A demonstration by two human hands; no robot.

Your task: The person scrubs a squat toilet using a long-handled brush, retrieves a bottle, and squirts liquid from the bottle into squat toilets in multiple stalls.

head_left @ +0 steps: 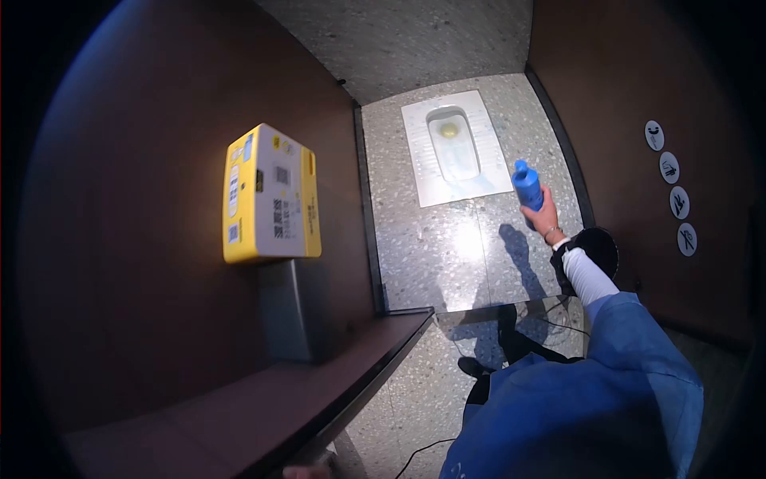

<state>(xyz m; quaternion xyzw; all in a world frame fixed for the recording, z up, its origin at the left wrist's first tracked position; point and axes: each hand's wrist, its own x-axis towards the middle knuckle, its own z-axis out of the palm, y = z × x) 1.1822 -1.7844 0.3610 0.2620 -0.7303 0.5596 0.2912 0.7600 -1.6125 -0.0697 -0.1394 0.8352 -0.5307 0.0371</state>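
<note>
A blue bottle (527,185) is in my right hand (544,217), whose fingers wrap round its lower part. The bottle is held over the speckled floor, just right of the white squat toilet (416,152). Inside the toilet bowl there is a yellowish patch and some bluish liquid streaks. My left hand (303,473) shows only as a blurred bit of skin at the bottom edge, near the open door's edge; its fingers cannot be made out.
A yellow and white dispenser (279,195) hangs on the brown left partition, above a metal box (294,311). A black bin (598,251) stands beside my right forearm. Round signs (669,168) are on the right partition. Dark cables (423,451) lie on the floor near my feet.
</note>
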